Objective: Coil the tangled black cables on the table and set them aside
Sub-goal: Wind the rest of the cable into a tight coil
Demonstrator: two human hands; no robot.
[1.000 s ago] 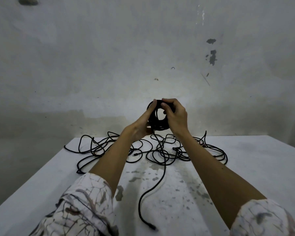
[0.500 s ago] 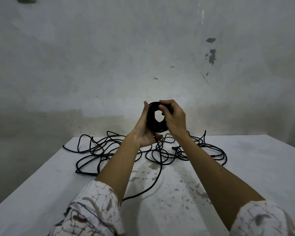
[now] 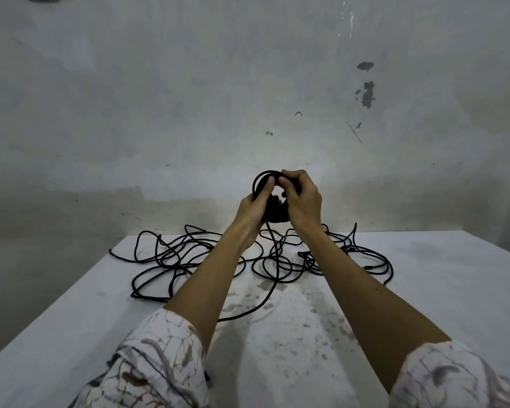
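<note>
— What had shifted across the table (image 3: pixel 424 304)?

— The loose tail of cable (image 3: pixel 259 304) had slid out of the near foreground and now ran from under the left forearm up toward the hands; the tangle (image 3: pixel 171 260) lay much as before.

— And the coil (image 3: pixel 273 213)?

— Raised between both hands. The right hand (image 3: pixel 302 206) gripped its right side, fingers curled over the top. The left hand (image 3: pixel 255 209) had come back up, fingertips pressing a new loop on.

— So?

— Another wrap was on, I'd judge; most was left.
</note>
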